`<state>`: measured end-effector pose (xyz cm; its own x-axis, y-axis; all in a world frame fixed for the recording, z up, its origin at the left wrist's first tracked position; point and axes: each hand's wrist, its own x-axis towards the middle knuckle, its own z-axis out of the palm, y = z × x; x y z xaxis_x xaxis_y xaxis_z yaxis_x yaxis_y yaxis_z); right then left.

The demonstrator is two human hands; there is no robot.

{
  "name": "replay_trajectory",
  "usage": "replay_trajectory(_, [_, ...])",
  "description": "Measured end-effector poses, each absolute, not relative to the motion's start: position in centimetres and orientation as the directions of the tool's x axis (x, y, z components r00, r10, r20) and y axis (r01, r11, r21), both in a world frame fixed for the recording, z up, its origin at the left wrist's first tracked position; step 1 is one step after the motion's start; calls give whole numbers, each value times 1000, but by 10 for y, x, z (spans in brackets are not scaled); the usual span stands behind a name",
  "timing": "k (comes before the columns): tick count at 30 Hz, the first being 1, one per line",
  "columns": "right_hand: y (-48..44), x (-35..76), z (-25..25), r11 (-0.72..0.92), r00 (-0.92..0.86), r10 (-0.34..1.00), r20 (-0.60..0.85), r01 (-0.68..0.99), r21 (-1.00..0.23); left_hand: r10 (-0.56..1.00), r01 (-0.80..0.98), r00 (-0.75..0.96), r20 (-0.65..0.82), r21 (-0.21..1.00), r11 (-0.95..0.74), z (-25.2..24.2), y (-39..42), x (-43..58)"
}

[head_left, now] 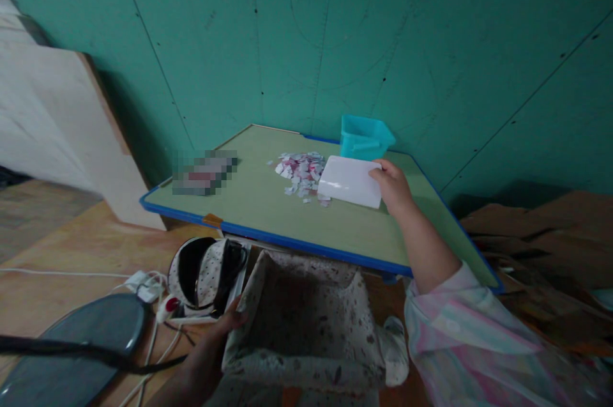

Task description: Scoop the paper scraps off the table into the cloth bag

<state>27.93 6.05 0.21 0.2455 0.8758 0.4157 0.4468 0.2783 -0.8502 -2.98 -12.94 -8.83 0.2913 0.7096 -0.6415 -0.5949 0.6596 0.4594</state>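
Green tabletop (249,196) backs a glossy white sheet (349,181), apparently stiff.

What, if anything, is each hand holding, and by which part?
The right hand holds a glossy white rectangular sheet by its upper right corner; the left hand holds a pale spotted cloth-covered basket by its left rim.

Right sleeve (460,330) pastel-striped: pink, pale blue, white.
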Motion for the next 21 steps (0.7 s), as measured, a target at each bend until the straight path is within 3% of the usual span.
replay_trajectory(7, [58,274,4,291,239,890,389,358,-887,685,-593,228,-692,459,661,-93,-128,-32])
replay_trajectory(16, [58,276,5,308,287,843,455,435,-846,709,-559,297,-640,486,672,-94,-129,-32])
replay_trajectory(21, [57,277,6,276,278,879,387,365,-889,685,-575,271,-676,457,679,-85,-129,-29])
